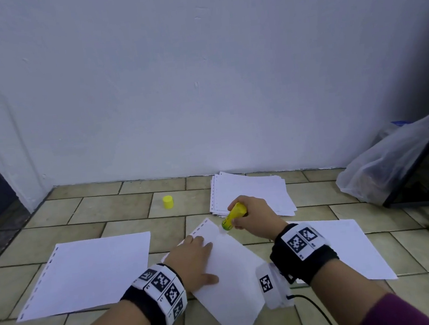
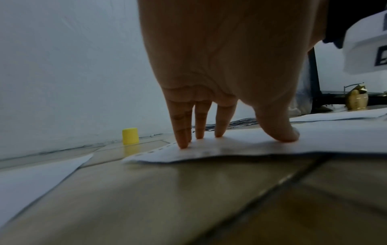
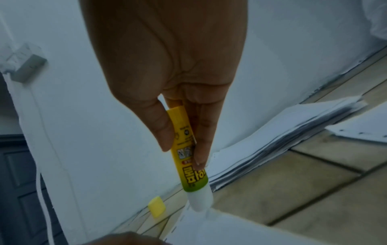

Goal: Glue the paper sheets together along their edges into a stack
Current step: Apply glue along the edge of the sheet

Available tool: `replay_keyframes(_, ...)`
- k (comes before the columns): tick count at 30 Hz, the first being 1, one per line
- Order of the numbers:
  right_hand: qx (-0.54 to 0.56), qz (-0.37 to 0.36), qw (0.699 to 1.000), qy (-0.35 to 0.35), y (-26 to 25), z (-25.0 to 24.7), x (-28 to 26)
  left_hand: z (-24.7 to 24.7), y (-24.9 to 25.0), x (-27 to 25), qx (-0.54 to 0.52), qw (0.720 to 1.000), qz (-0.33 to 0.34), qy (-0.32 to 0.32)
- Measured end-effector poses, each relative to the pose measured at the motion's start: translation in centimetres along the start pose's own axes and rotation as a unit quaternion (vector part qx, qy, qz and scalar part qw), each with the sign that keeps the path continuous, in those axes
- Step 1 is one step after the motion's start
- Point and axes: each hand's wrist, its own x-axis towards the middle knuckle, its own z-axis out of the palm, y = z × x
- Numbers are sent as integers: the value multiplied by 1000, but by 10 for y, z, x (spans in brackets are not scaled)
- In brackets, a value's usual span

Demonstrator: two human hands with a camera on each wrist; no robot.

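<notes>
Left hand point(image 1: 191, 260) is lying flat on the middle paper sheet point(image 1: 230, 286), fingers point(image 2: 182, 132) straight and pressing it to the tiled floor point(image 1: 94, 208), fingertips near the sheet's punched far-left edge. Right hand point(image 1: 252, 216) is gripping the yellow glue stick point(image 1: 233, 217), thumb and fingers curled round the barrel, tube tilting down with its white tip touching the far corner edge of that same sheet. Middle sheet is lying at an angle between two other single sheets: one point(image 1: 88, 274) to the left, one point(image 1: 347, 249) to the right, partly hidden by the right wrist. Loose pile of sheets point(image 1: 253, 192) is sitting farther back near the wall point(image 1: 200, 85), just behind the right hand. Yellow cap point(image 1: 168, 202) is standing upright on the floor, well apart from the stick, left of the pile. Clear plastic bag point(image 1: 381, 167) is sitting at the far right.
</notes>
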Motion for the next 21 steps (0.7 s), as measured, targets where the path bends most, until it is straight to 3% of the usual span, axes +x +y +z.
replay_keyframes(7, 3, -34, 999, 9, -8, 24, 18, 2, 10, 1, -7, 999, -41, 3)
replay_keyframes(12, -59, -42, 996, -55, -8, 27, 22, 1, 10, 0, 2, 999, -42, 1)
replay_keyframes(21, -238, -60, 953, -175, -1, -30, -20, 0, 5, 6, 24, 999, -34, -1)
